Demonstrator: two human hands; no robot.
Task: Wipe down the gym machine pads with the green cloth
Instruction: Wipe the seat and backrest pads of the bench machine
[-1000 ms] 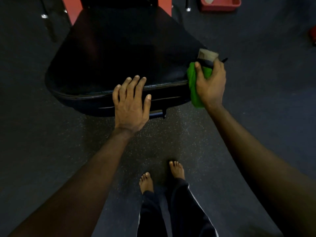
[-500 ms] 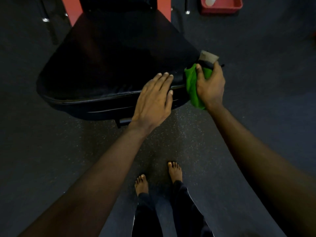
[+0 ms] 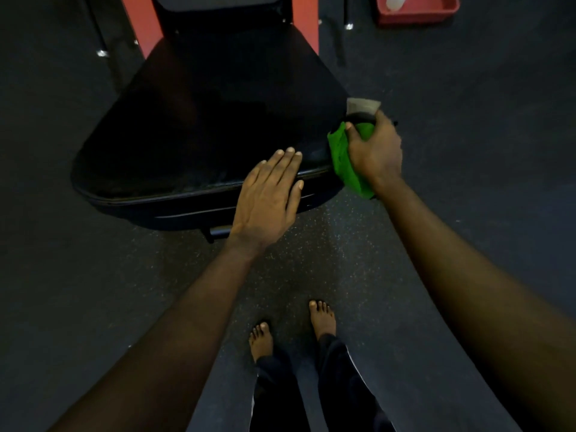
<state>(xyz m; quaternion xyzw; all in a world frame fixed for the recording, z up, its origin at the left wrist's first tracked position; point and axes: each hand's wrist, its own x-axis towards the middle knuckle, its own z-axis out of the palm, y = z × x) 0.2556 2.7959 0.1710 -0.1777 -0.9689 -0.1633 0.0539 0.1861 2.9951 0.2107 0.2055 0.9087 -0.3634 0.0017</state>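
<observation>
The left grip [image 3: 268,201] lies flat, fingers straight, on the front edge of the black pad [image 3: 202,120]. The right grip [image 3: 375,152] clutches the green cloth [image 3: 343,160] at that pad's right corner.

Pad [image 3: 202,126] under the left hand [image 3: 268,201]: black, smooth vinyl-like skin with a low sheen. Piping along its front edge is glossier.
Green cloth [image 3: 343,163] gripped in the right hand [image 3: 375,154]: soft fabric, matt, creased.
Pale grey piece [image 3: 363,105] sticking out past that hand's fingers: frosted, plastic-looking, with a black band. Can't tell more.
Floor [image 3: 311,260] below both hands: dark, matt, grainy, pale speckles, rubber-like.
Frame posts [image 3: 141,29] beyond the left hand: red paint, satin.
Tray [image 3: 417,17] far beyond the right hand: red, smooth plastic.
</observation>
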